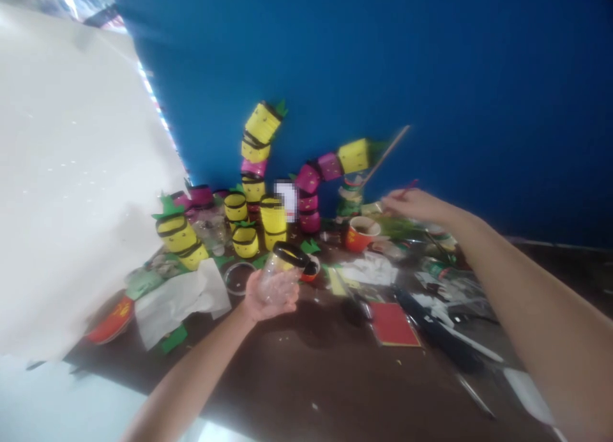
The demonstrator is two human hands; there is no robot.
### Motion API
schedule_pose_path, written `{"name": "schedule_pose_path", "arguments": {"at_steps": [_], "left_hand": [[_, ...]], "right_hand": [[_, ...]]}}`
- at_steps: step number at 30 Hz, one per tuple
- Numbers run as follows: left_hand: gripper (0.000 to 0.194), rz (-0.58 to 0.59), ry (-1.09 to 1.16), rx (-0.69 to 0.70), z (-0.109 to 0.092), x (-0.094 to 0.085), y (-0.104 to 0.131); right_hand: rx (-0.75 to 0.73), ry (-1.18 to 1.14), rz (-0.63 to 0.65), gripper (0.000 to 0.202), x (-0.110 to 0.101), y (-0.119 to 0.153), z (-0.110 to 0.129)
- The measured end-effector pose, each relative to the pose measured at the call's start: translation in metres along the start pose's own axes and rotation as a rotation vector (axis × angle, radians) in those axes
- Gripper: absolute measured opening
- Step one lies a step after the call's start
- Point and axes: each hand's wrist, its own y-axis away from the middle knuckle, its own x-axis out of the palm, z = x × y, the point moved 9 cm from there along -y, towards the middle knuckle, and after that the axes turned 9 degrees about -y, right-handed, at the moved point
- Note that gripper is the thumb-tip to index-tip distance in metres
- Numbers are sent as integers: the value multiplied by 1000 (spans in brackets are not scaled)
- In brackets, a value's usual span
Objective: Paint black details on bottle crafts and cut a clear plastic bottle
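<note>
My left hand (272,296) is wrapped round a clear plastic cup (279,279) with a black band at its rim, held tilted over the table's middle. My right hand (407,204) is closed on a thin reddish stick (410,186), perhaps a brush; its far end is blurred. Below and left of that hand stands a red and white paper cup (363,234) with dark contents. Several yellow cups with black rims (245,242) stand behind my left hand.
Stacks of yellow and magenta cups (309,177) lean near the blue wall (383,59). White paper (179,301) and a red bowl (112,320) lie left. On the right are a red card (394,324), a dark tool (435,330) and plastic scraps.
</note>
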Motion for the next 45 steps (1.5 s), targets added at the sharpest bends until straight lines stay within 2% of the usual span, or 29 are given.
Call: {"name": "schedule_pose_path", "arguments": {"at_steps": [2, 6, 9, 15, 25, 31, 34, 39, 43, 45], "left_hand": [[73, 4, 6, -2, 0, -1, 0], [73, 10, -3, -12, 1, -1, 0], [72, 7, -9, -16, 1, 1, 1], [71, 12, 10, 2, -1, 3, 0], [72, -17, -11, -7, -1, 3, 0], [69, -20, -16, -12, -1, 4, 1], [66, -4, -8, -7, -1, 5, 1], [65, 5, 11, -5, -1, 5, 1], [68, 7, 15, -24, 1, 1, 1], [70, 9, 20, -24, 2, 0, 1]], "right_hand": [[-11, -5, -15, 25, -7, 4, -1], [-80, 27, -159, 26, -30, 14, 0], [-137, 60, -196, 24, -35, 20, 2], [-219, 173, -189, 26, -31, 28, 5], [-271, 400, -55, 36, -13, 32, -4], [-280, 301, -128, 33, -11, 47, -11], [-277, 284, -115, 30, -5, 56, -13], [-331, 169, -155, 23, -4, 64, -5], [-199, 90, -117, 14, 1, 54, -11], [-152, 85, -138, 19, 2, 45, -15]]}}
